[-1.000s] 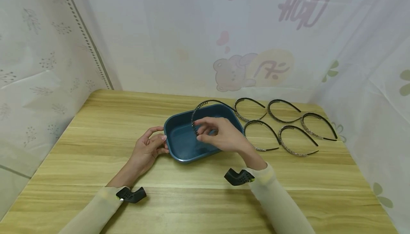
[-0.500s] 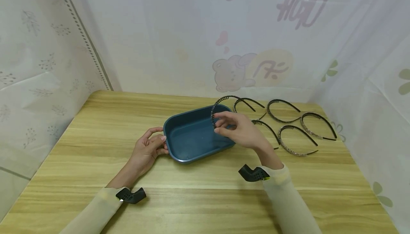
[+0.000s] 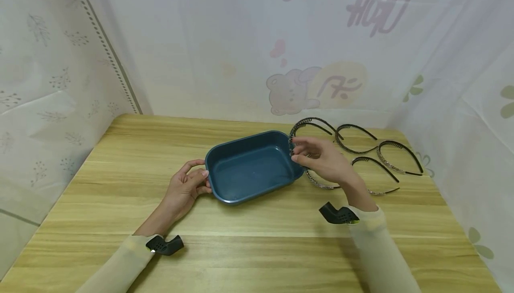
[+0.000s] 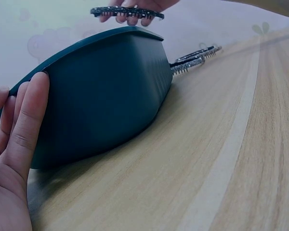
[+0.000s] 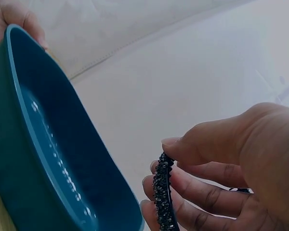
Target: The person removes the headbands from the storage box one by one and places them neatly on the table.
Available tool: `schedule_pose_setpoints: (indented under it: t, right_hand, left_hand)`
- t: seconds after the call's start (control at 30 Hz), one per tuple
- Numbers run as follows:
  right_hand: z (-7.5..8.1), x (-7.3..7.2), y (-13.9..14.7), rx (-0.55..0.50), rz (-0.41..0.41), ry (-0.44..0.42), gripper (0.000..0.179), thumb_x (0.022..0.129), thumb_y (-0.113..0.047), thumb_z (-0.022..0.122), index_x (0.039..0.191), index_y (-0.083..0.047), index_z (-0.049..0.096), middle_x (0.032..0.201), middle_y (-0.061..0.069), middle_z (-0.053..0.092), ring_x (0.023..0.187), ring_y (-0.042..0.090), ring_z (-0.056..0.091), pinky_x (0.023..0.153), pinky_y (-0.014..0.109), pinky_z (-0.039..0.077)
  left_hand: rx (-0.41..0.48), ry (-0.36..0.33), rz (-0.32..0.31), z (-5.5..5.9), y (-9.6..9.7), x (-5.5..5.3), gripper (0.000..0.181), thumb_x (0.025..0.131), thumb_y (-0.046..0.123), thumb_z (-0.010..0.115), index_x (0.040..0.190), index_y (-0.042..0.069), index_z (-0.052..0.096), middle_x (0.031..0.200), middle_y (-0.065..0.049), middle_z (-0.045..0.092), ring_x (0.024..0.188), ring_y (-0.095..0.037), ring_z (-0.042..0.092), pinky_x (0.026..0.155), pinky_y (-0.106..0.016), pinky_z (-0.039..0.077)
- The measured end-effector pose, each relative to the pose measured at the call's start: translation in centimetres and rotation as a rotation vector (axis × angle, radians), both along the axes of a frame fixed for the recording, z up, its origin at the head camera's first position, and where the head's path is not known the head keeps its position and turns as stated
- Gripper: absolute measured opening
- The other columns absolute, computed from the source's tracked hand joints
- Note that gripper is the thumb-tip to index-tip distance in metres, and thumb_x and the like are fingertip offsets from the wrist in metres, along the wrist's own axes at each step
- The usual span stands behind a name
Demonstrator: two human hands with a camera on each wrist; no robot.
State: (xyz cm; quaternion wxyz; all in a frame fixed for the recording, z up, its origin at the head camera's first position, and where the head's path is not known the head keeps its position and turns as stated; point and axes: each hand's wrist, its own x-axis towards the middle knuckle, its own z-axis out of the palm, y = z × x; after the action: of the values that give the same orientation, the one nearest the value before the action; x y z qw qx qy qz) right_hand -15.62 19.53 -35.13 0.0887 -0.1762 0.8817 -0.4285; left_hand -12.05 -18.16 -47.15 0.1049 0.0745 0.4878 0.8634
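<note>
A blue, rounded rectangular basin (image 3: 253, 172) stands on the wooden table, nothing lying inside it. My left hand (image 3: 186, 183) grips its left rim, thumb on top and fingers against the outer wall, as the left wrist view also shows. My right hand (image 3: 323, 159) is above the basin's right end and pinches a black headband (image 5: 164, 192) studded with sparkly stones. In the head view that headband overlaps others lying behind it. Partly hidden by my right hand is another headband (image 3: 321, 183) just right of the basin.
More sparkly toothed headbands lie at the table's right side: one at the back (image 3: 355, 139), one at the far right (image 3: 399, 158) and one nearer the front (image 3: 377, 193). A printed white curtain (image 3: 209, 52) hangs behind the wooden table (image 3: 225, 248).
My right hand has moved right with the headband, from over the middle of the basin to its right end. The left hand and the basin have stayed in place.
</note>
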Motion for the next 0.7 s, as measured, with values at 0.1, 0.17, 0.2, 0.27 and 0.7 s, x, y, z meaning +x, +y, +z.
schedule_pose_setpoints:
  t: [0.1, 0.17, 0.2, 0.27, 0.7]
  right_hand:
    - [-0.1, 0.0, 0.8, 0.004, -0.007, 0.002, 0.048, 0.100, -0.023, 0.070, 0.145, -0.012, 0.057, 0.117, 0.010, 0.072, 0.109, 0.024, 0.068, 0.087, 0.033, 0.057]
    - [-0.3, 0.1, 1.4, 0.009, -0.014, 0.004, 0.048, 0.100, -0.023, 0.070, 0.144, -0.011, 0.057, 0.117, 0.010, 0.072, 0.108, 0.024, 0.068, 0.087, 0.031, 0.058]
    - [-0.3, 0.1, 1.6, 0.012, -0.016, 0.002, 0.048, 0.100, -0.023, 0.070, 0.144, -0.011, 0.057, 0.116, 0.010, 0.071, 0.108, 0.024, 0.068, 0.086, 0.030, 0.058]
    - [-0.5, 0.1, 2.2, 0.019, -0.023, 0.002, 0.047, 0.099, -0.022, 0.070, 0.143, -0.010, 0.057, 0.115, 0.011, 0.072, 0.107, 0.024, 0.068, 0.086, 0.029, 0.058]
    - [-1.5, 0.7, 6.4, 0.059, -0.125, -0.068, 0.051, 0.100, -0.029, 0.069, 0.146, -0.012, 0.054, 0.119, 0.011, 0.070, 0.110, 0.019, 0.066, 0.081, 0.022, 0.059]
  left_hand:
    - [-0.001, 0.003, 0.002, 0.0, 0.0, 0.0, 0.029, 0.104, 0.000, 0.054, 0.130, 0.013, 0.050, 0.086, 0.002, 0.074, 0.075, -0.010, 0.071, 0.067, -0.023, 0.064]
    - [0.001, 0.005, 0.001, 0.0, 0.0, 0.0, 0.029, 0.104, 0.000, 0.054, 0.130, 0.013, 0.050, 0.086, 0.002, 0.074, 0.075, -0.010, 0.071, 0.067, -0.023, 0.064]
    - [0.001, 0.006, 0.001, 0.1, 0.0, 0.0, 0.029, 0.104, -0.001, 0.054, 0.130, 0.013, 0.050, 0.086, 0.002, 0.074, 0.075, -0.010, 0.071, 0.067, -0.023, 0.064]
    - [0.003, 0.006, 0.000, 0.1, 0.0, 0.0, 0.029, 0.105, -0.001, 0.053, 0.130, 0.013, 0.050, 0.086, 0.002, 0.074, 0.075, -0.010, 0.071, 0.067, -0.023, 0.064]
    - [0.002, 0.000, -0.001, 0.0, 0.0, 0.1, 0.028, 0.105, -0.001, 0.053, 0.129, 0.014, 0.051, 0.085, 0.002, 0.074, 0.075, -0.010, 0.071, 0.067, -0.023, 0.064]
